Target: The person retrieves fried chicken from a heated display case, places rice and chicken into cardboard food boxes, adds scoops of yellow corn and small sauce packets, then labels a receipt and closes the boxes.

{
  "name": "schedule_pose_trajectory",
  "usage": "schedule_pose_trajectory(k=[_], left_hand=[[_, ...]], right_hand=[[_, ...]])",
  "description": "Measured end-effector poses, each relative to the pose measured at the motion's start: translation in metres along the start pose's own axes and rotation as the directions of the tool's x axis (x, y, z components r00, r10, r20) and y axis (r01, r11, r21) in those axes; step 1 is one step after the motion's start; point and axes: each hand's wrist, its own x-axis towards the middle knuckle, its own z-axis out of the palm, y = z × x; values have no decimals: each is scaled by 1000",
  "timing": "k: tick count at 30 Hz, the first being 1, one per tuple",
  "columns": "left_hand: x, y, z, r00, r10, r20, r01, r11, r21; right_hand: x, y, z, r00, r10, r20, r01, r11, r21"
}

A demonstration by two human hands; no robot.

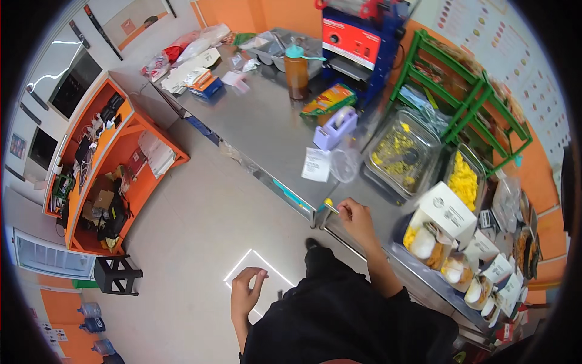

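My right hand (357,220) is over the near corner of the steel counter, its fingers closed around what looks like a thin utensil (333,209). A small yellow bit (328,201) shows at the utensil's far end; blur hides its exact shape. Low over the floor, my left hand (245,291) is loosely curved, with nothing visible in it. To the right of my right hand stands an open food box (443,211) with white rice, yellow egg and a browned piece. Several similar boxes (457,270) line the counter's edge beyond it.
The steel counter (263,123) carries a glass tray of yellow scraps (402,154), a pan of scrambled egg (464,182), a lilac tape dispenser (335,129), a paper slip (317,164), a sauce bottle (296,75) and a sealing machine (352,43). A black stool (117,275) stands left.
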Motion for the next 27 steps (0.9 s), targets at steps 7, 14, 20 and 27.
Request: schedule_pose_trajectory(k=[7, 14, 20, 27], left_hand=[[176, -31, 25, 945, 251, 210, -167, 921, -352], [326, -62, 74, 874, 250, 416, 110, 732, -673], [385, -76, -5, 737, 334, 588, 259, 663, -702], [448, -160, -127, 953, 5, 303, 108, 929, -353]], right_hand=[[77, 16, 74, 888, 91, -451, -215, 948, -233], [136, 4, 138, 655, 421, -628, -356, 905, 235], [170, -65, 216, 923, 177, -342, -134, 980, 145], [330, -76, 268, 970, -133, -203, 99, 980, -170]])
